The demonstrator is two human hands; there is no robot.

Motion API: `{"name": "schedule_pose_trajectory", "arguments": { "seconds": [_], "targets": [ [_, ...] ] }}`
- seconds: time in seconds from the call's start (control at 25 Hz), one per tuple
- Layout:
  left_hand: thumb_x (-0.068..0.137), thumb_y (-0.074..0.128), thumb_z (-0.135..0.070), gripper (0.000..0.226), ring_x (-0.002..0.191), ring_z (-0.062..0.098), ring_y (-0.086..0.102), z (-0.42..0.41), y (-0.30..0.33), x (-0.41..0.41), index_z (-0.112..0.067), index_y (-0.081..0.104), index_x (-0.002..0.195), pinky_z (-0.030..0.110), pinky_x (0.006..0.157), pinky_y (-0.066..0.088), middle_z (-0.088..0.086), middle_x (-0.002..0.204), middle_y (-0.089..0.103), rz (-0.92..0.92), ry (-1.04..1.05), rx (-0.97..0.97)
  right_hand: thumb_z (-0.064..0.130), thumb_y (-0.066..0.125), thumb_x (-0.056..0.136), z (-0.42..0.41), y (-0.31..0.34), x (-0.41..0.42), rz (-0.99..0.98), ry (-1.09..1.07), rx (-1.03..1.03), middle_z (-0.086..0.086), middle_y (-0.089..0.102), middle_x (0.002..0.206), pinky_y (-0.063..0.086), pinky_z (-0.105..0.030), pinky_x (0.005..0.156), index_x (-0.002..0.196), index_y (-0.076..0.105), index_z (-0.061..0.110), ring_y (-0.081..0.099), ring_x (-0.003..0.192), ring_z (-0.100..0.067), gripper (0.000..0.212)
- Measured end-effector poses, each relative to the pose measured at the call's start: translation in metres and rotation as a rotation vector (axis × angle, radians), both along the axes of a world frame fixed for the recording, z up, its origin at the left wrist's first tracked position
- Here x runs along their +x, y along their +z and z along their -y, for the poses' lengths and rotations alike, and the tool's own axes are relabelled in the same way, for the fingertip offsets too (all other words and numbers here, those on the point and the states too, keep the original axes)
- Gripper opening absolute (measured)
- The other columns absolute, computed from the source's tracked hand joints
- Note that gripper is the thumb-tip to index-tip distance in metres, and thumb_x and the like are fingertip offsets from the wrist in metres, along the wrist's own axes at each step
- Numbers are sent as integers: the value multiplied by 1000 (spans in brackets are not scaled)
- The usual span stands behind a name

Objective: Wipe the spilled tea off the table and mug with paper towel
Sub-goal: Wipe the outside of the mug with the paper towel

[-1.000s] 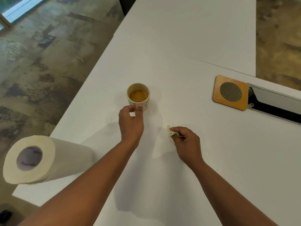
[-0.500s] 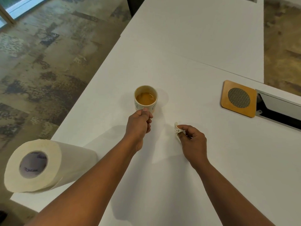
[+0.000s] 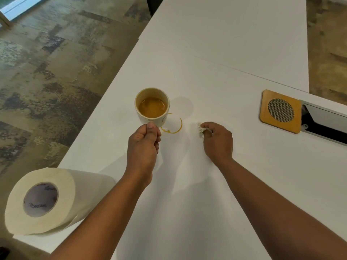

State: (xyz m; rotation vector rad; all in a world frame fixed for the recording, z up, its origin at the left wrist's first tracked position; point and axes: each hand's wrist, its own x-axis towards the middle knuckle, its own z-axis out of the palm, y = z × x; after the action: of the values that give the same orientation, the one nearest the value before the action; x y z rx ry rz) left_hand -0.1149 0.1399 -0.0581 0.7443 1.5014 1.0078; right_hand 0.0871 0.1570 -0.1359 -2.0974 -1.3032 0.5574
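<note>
Two hands are at work over a wide white surface [image 3: 216,76], and it fills most of the view. Biggest thing on it is the paper towel roll [image 3: 50,201], lying on its side at the near left corner, its cardboard core facing the camera. Over on the right sits a square wooden coaster [image 3: 281,111] with a round mesh centre, just beside a grey cable hatch [image 3: 324,121] set into the surface. Now the mug [image 3: 152,106], pale, upright, about half full of amber tea, out in front of the left hand [image 3: 143,145]. That hand's grip is curled, thumb on top, closed at the mug's near side where the handle would be, though the handle itself is hidden behind the fingers. Whether the mug rests on the surface or is lifted just off it, I cannot tell. Just right of the mug, a thin amber tea ring [image 3: 175,126] curves across the surface, unwiped. Near it, the right hand [image 3: 217,140] has a tight grip, pinching a small crumpled paper towel wad [image 3: 200,129] at its fingertips, close to the ring and apart from it.
</note>
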Motion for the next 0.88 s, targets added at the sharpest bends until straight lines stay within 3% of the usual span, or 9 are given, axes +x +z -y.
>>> {"name": "schedule_pose_trajectory", "arguments": {
  "seconds": [0.12, 0.28, 0.56, 0.72, 0.88],
  "targets": [
    [105, 47, -41, 39, 60, 6, 46, 9, 0, -6, -21, 65, 77, 23, 60, 44, -10, 65, 55, -53, 29, 17, 4, 53, 86, -30, 1, -6, 181, 6, 5, -2, 76, 108, 45, -29, 74, 107, 76, 24, 68, 100, -27, 37],
    [105, 46, -41, 39, 61, 6, 46, 13, -2, -9, -20, 64, 78, 19, 57, 44, -11, 63, 55, -86, 45, 22, 2, 53, 85, -66, 0, -15, 332, 134, -40, -9, 76, 107, 50, -36, 78, 109, 75, 19, 67, 99, -35, 37],
    [106, 44, -40, 39, 60, 4, 48, 12, -4, -13, -19, 64, 80, 13, 55, 45, -12, 63, 55, -87, 76, 28, 10, 56, 88, -71, -3, -33, 313, 484, 12, -7, 76, 105, 52, -39, 78, 111, 77, 22, 66, 94, -37, 33],
    [105, 45, -41, 38, 59, 3, 49, 8, -3, -12, -19, 64, 80, 14, 54, 45, -11, 63, 56, -78, 108, 30, 11, 56, 84, -40, -9, -56, 382, 412, -32, -10, 74, 104, 50, -37, 77, 117, 74, 23, 67, 93, -39, 40],
    [105, 44, -43, 37, 58, -1, 52, 7, -2, -9, -23, 65, 82, 9, 54, 46, -12, 62, 58, -131, 113, 42, 7, 56, 83, -33, -7, -95, 240, 275, -30, -6, 77, 100, 47, -30, 74, 107, 77, 18, 70, 90, -30, 34]
  ]
}}
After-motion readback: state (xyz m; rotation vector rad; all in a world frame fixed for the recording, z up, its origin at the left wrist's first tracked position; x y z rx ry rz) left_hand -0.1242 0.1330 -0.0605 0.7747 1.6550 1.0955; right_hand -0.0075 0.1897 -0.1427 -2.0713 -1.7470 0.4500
